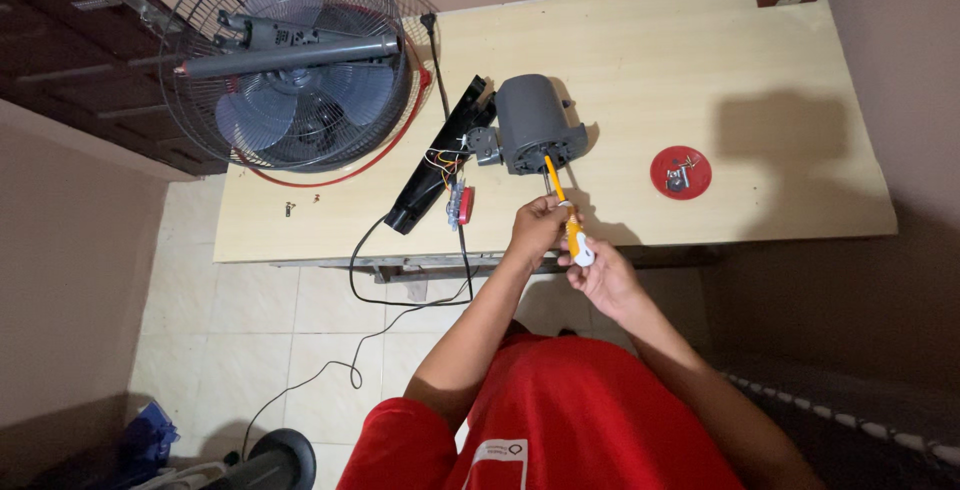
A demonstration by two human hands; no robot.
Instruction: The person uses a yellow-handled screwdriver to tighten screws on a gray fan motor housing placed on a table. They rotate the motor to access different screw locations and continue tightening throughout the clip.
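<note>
A grey fan motor housing (535, 122) lies on the pale wooden table (700, 80), its shaft end turned toward me. A yellow-handled screwdriver (568, 218) points its tip at the motor's near face. My right hand (605, 275) grips the screwdriver's white-capped handle end. My left hand (538, 225) pinches the shaft just below the tip, close to the motor. A black switch panel (438, 155) with coloured wires lies left of the motor, joined to it by wiring.
A fan guard with grey blades (295, 60) and a grey tube across it rests on the table's left end. A red lid (680, 172) holding screws sits right of the motor. A black power cord (400, 300) hangs down to the tiled floor. Loose screws (290, 208) lie near the left edge.
</note>
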